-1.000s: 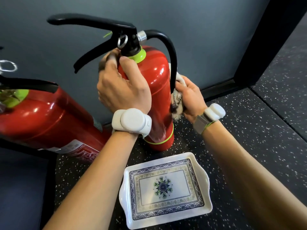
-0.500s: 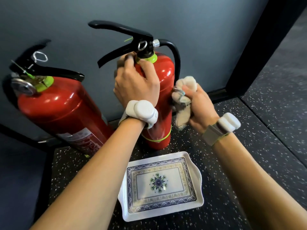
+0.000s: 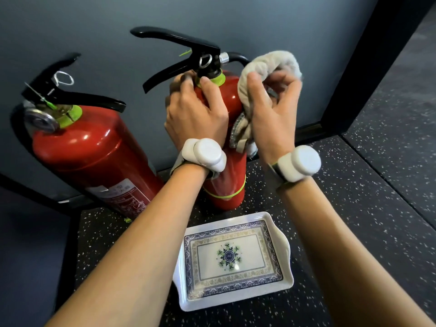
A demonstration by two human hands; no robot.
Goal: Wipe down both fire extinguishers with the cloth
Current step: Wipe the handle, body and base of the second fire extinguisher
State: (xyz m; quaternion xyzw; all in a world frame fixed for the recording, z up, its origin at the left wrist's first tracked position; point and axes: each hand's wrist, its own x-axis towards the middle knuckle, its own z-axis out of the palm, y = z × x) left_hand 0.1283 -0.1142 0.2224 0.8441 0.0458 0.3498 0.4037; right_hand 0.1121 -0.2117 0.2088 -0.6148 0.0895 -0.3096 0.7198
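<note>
Right hand [image 3: 271, 114] holds cloth [image 3: 264, 64] against right extinguisher [image 3: 228, 100], wall [image 3: 259, 20] close behind.

The right hand [image 3: 273, 121] carried the cloth [image 3: 271, 61] up from the lower right side of the upright extinguisher [image 3: 224, 197] to its shoulder, just beside the hose [image 3: 236, 58] at the valve.

Matte grey-blue wall [image 3: 283, 24] stood behind, black speckled floor [image 3: 377, 185] lay below, black upright frame [image 3: 368, 55] rose at right, dark skirting [image 3: 306, 129] ran between.
</note>
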